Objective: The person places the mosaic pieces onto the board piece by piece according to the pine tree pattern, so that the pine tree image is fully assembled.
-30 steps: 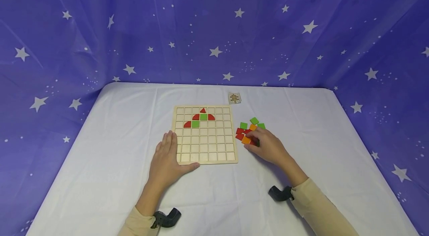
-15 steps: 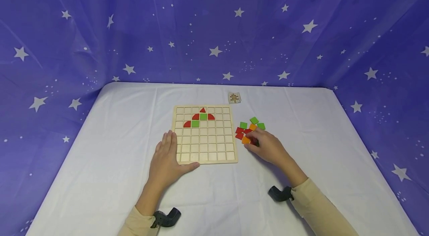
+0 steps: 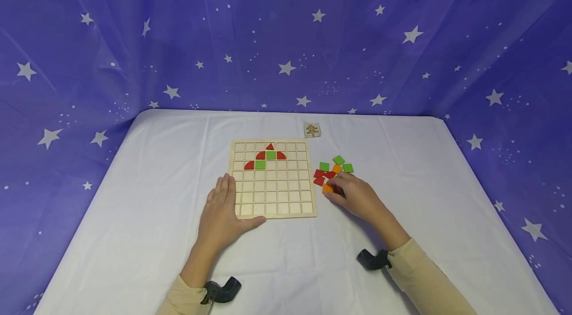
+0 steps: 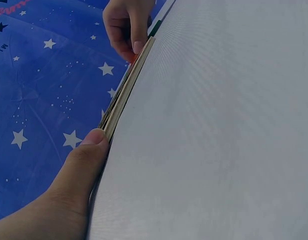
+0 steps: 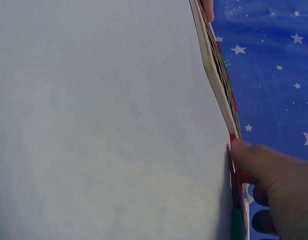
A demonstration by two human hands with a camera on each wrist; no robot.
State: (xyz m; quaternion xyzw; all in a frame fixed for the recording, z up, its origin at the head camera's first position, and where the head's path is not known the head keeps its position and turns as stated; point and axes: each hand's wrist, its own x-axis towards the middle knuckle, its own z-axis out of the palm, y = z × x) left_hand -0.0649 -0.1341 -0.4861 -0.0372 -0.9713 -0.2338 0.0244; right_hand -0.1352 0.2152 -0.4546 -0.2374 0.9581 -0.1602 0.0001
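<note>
A square wooden grid board (image 3: 272, 196) lies on the table, with red and green tiles in its upper cells: a red triangle (image 3: 270, 147), green squares (image 3: 271, 155) and red rounded pieces (image 3: 249, 165). Against the board's lower left corner rests my left hand (image 3: 220, 223), fingers straight along the side, thumb at the near edge. My right hand (image 3: 355, 196) is over a loose tile pile right of the board; its thumb and index finger pinch an orange square tile (image 3: 327, 189). The hand hides part of the pile.
Loose green tiles (image 3: 338, 160), red tiles (image 3: 319, 181) and another orange tile (image 3: 337, 169) lie around the right hand. A small card with a tree pattern (image 3: 312, 130) lies beyond the board's far right corner. A starry purple cloth (image 3: 286, 46) hangs behind the white table.
The orange tile at my right fingertips has turned and shifted slightly toward me. My right fingers have moved a little. The left hand and the board stay in place.
</note>
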